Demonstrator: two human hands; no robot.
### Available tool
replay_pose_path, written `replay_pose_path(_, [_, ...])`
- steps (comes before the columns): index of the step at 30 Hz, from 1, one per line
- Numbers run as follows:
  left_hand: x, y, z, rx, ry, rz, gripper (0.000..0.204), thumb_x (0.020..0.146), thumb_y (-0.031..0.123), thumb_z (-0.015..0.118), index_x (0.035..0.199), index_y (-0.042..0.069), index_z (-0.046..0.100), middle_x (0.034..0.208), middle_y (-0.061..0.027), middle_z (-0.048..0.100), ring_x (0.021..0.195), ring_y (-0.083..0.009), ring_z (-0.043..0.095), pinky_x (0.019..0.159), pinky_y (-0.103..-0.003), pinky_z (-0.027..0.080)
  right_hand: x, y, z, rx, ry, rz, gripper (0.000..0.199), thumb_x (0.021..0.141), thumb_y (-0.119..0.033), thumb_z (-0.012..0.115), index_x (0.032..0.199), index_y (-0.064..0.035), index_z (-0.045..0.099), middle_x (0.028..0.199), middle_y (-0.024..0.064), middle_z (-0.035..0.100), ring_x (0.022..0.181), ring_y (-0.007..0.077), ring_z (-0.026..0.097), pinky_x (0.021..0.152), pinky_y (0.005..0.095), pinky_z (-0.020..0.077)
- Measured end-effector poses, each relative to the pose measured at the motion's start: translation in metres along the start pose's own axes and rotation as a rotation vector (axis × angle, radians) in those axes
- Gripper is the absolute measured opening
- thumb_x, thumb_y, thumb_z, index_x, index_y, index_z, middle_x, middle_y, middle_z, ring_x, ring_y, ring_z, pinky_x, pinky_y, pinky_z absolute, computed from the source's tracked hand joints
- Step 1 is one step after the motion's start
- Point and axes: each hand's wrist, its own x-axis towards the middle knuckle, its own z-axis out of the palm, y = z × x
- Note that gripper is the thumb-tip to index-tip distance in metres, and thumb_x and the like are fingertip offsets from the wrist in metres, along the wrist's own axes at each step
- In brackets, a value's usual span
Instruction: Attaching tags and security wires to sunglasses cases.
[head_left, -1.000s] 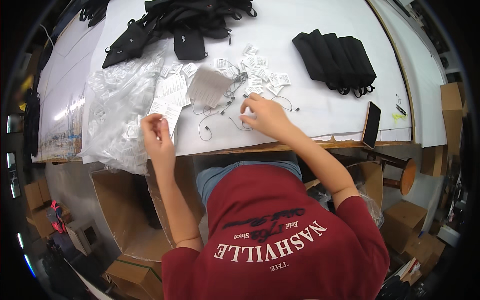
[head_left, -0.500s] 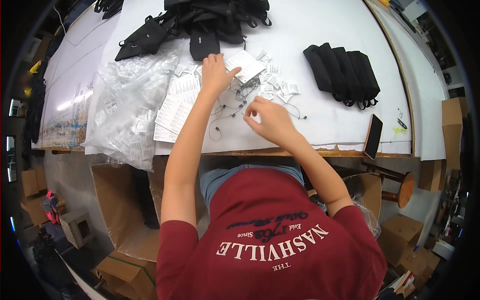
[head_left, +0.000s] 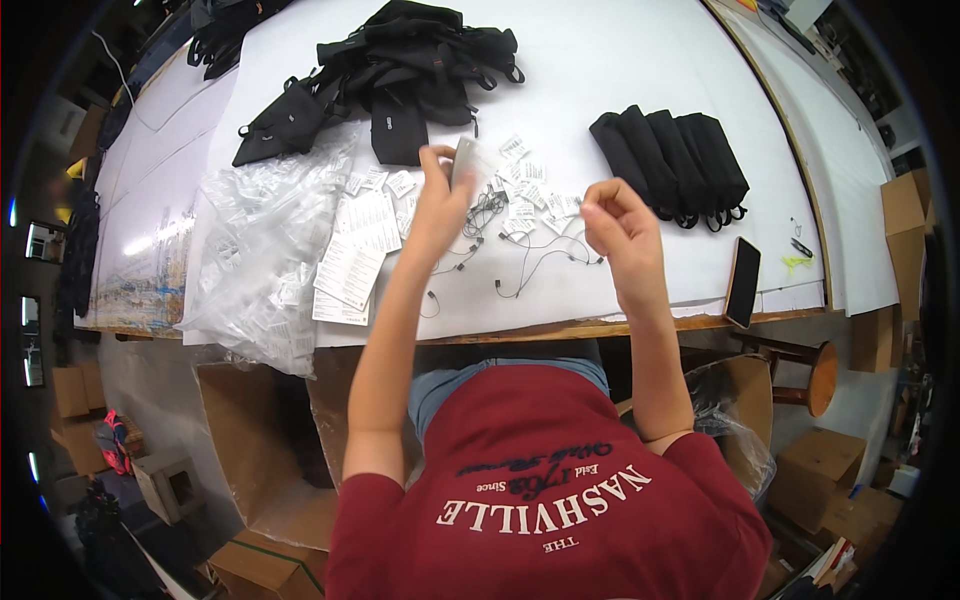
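My left hand (head_left: 445, 205) grips a thin white card (head_left: 463, 157), tilted up and partly blurred, between thumb and fingers. Just beyond it lies a black fabric pouch (head_left: 398, 138), at the near edge of a heap of black pouches (head_left: 418, 60). My right hand (head_left: 625, 235) is raised over the table with thumb and fingertips pinched; whatever they hold is too small to make out. Between my hands are small white printed tags (head_left: 520, 210) and thin black cords (head_left: 487, 205) with little clips. Printed white cards (head_left: 350, 262) lie left of my left forearm.
A crumpled clear plastic bag (head_left: 250, 250) full of white tags hangs over the table's front edge. At right lie a row of black pouches (head_left: 670, 165), a phone (head_left: 742, 283) and small snips (head_left: 800, 247). Open cardboard boxes (head_left: 255, 440) and a wooden stool (head_left: 822, 380) stand below.
My left hand has lifted the white card off the table and turned it on edge. My right hand has moved right and up, away from the cords, with its fingers still pinched.
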Motion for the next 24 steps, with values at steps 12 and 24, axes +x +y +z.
replay_pose_path(12, [-0.116,0.042,0.015,-0.428,0.086,0.152,0.009,0.089,0.001,0.061,0.097,-0.002,0.059,0.096,-0.0048,0.054,0.079,-0.008,0.053,0.067,-0.02,0.043,-0.023,0.011,0.039,-0.555,0.079,-0.357,0.009,0.078,-0.004,0.069,0.082,-0.0051,0.062,0.064,-0.0007,0.049,0.053,0.0068,0.042,0.048,0.0219,0.0331])
replay_pose_path(24, [-0.122,0.047,0.015,-0.053,0.237,0.37,0.021,0.077,-0.005,0.069,0.097,0.002,0.07,0.082,-0.0069,0.061,0.072,-0.0151,0.057,0.065,-0.025,0.045,-0.027,0.016,0.041,-0.452,0.076,-0.262,0.007,0.082,-0.004,0.068,0.086,-0.0043,0.061,0.062,-0.0005,0.053,0.053,0.005,0.045,0.048,0.0207,0.034])
